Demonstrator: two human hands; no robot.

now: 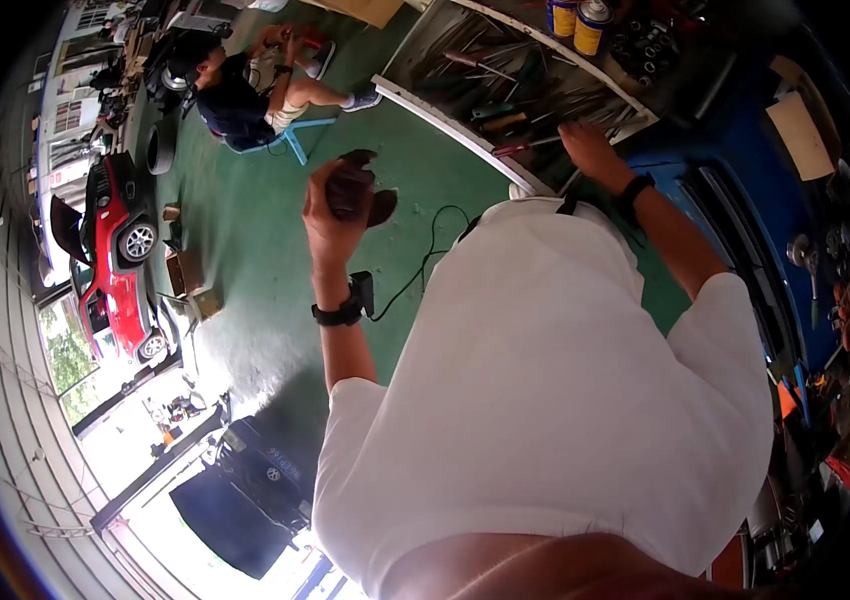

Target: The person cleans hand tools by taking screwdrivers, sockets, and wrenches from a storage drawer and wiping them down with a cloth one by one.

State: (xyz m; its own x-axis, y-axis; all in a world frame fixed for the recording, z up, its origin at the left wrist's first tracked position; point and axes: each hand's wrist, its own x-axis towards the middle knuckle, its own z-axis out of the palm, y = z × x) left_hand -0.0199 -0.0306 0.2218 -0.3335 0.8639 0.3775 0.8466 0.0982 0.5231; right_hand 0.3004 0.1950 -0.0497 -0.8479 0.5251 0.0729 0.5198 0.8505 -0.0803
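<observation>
My left hand (333, 215) is raised over the green floor, its fingers wrapped round a dark object (353, 190) that I cannot identify. Below it, a dark band with a small box circles the wrist. My right hand (588, 148) reaches over the front edge of an open drawer (390, 92) full of screwdrivers and other long tools. Its fingers are closed at the end of a red-handled screwdriver (513, 149), which lies across the drawer's edge.
A person (235, 105) sits on a blue stool (297, 140) beyond my left hand. Cans (590, 30) stand behind the drawer. A blue tool cabinet (745, 190) is at the right. A black cable (423, 270) hangs near my left wrist. A red car (123, 280) stands far left.
</observation>
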